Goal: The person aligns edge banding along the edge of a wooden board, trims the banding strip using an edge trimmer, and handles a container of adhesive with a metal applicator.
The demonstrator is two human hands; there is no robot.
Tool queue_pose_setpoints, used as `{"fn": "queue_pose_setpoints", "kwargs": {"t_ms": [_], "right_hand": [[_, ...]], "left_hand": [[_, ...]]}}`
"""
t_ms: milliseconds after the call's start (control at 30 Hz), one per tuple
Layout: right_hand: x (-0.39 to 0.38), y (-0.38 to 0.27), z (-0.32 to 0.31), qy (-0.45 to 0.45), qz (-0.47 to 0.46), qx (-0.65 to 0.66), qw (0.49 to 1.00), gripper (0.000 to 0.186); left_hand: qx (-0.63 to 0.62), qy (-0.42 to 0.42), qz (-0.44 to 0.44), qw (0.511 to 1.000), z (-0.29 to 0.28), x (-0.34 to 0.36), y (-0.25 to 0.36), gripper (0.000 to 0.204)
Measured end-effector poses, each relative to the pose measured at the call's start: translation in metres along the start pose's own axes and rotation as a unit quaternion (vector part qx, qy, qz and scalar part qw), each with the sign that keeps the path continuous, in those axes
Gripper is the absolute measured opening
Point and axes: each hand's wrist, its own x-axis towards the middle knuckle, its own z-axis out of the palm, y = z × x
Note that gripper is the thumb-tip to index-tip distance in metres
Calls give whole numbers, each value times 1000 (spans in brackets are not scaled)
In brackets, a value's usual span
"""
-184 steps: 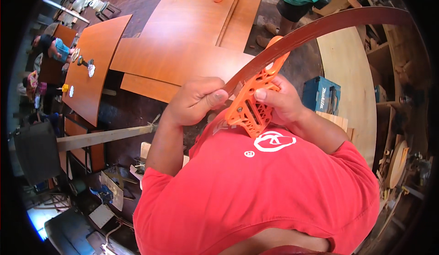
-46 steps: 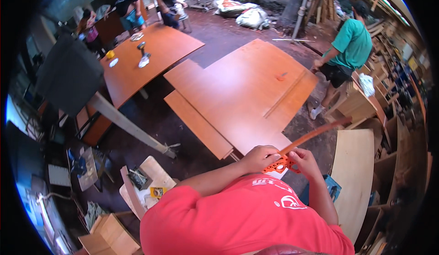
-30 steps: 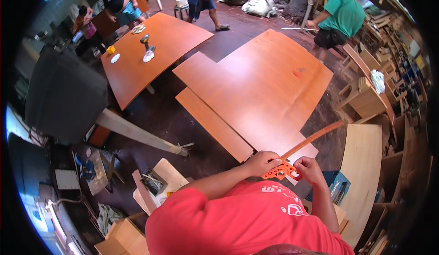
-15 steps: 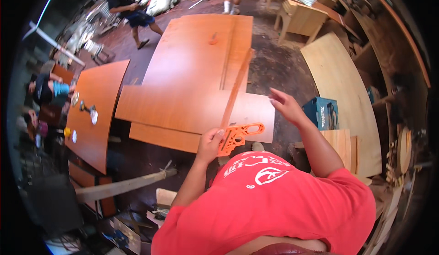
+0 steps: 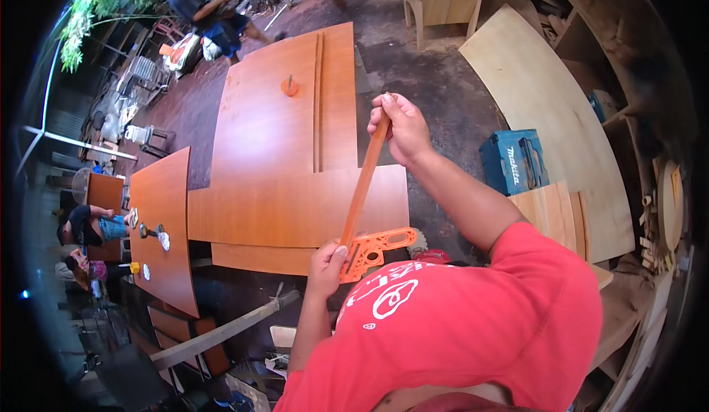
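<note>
A long, thin, wood-coloured strip [image 5: 363, 184] slants between my hands over the orange-brown panels [image 5: 269, 205]. My left hand [image 5: 323, 270] is closed round its lower end, the thumb pressed on top. There it also meets an orange plastic piece [image 5: 390, 244] with round holes and a long slot, lying out to the right. Whether strip and plastic piece are one tool, I cannot tell. Up at the far end, my right hand [image 5: 403, 128] has its fingers curled round the strip. A small round orange object [image 5: 289, 87] sits on the far panel.
A blue tool case [image 5: 511, 162] stands on the right beside a pale wood sheet [image 5: 550, 102]. Another panel [image 5: 166, 190] on the left bears a power drill [image 5: 151, 232]. Wooden furniture [image 5: 443, 2] stands far right. Other people [image 5: 196, 9] are at the back and left.
My right hand, open and apart before, has taken hold of the strip's far end. The view has shifted. The walking person at the back is further left in the picture.
</note>
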Motion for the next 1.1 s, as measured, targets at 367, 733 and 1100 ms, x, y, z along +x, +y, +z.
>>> {"fn": "queue_pose_setpoints", "kwargs": {"t_ms": [367,733,1100], "right_hand": [[3,-17,-16,38,97,143,984,49],[11,8,-41,-27,80,111,990,35],[17,16,-34,27,81,63,994,40]], "left_hand": [[123,27,72,989,17,7,2,23],[61,83,-6,995,9,-2,-44,26],[38,48,-13,998,-27,-15,-68,25]]}}
